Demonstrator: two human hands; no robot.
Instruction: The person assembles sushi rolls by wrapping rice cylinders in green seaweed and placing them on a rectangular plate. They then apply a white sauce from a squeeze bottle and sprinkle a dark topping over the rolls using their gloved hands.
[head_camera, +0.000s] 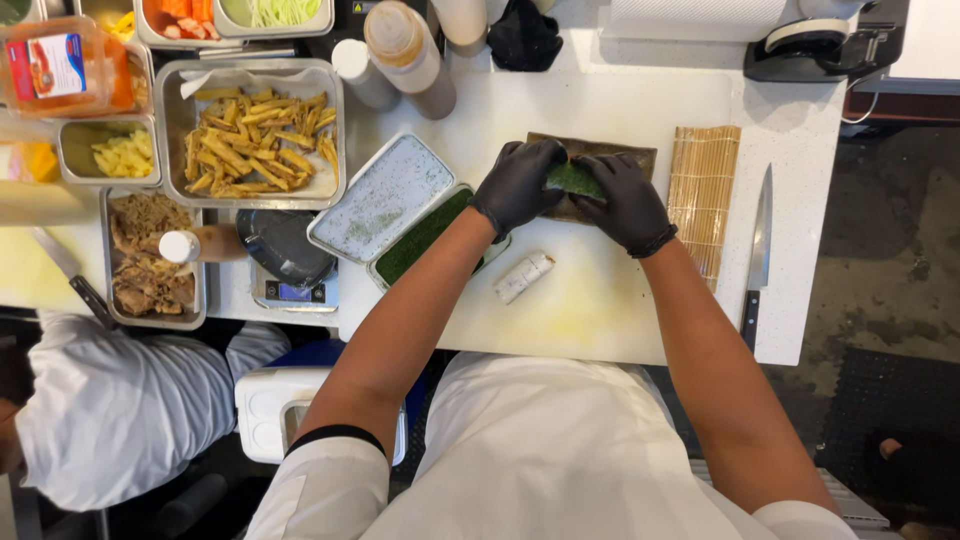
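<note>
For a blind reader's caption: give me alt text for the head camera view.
Two black-gloved hands, left hand and right hand, press a green-coated roll on a white cutting board. A wrapped roll, bamboo mat and knife lie nearby.

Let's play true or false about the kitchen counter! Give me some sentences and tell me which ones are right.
1. Both hands wear black gloves. True: the left hand and right hand do.
2. The hands hold a green-coated roll. True.
3. The knife lies left of the hands. False: it lies to the right, beyond the bamboo mat.
4. The big metal tray holds soup. False: it holds fried sticks.
</note>
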